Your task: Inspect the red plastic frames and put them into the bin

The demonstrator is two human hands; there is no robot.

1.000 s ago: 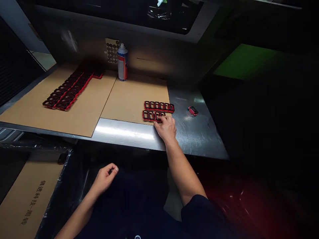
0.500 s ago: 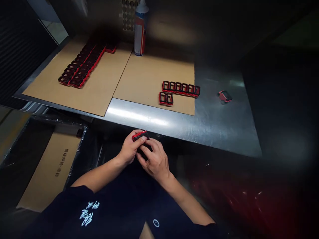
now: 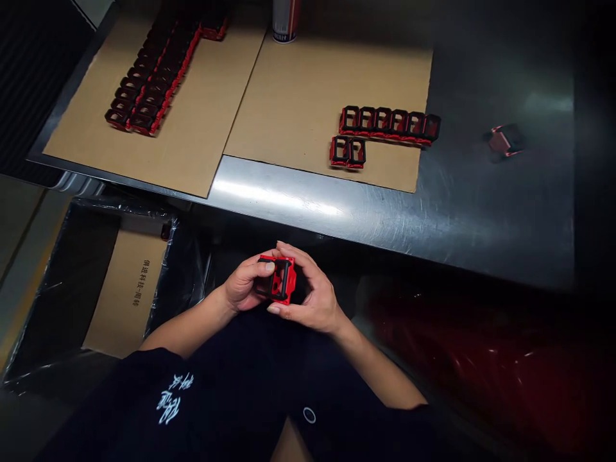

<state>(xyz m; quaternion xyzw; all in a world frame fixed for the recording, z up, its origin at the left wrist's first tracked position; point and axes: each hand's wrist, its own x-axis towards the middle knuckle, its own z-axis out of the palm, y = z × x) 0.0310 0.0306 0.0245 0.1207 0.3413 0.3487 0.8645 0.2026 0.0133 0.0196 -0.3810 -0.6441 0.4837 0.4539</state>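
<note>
red-and-black rectangular frame [image 3: 277, 280] sits clamped between left hand [image 3: 246, 286] and right hand [image 3: 308, 298], lifted clear of the steel table [image 3: 298, 206], its open face turned up to view.

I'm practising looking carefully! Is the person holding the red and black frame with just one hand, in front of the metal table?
No, it's both hands: the left hand and right hand hold the red and black frame, as the head view shows, in front of the metal table.

Red & black rect. frame [image 3: 276, 280], upright btwn L hand [image 3: 245, 287], R hand [image 3: 310, 303]
</note>
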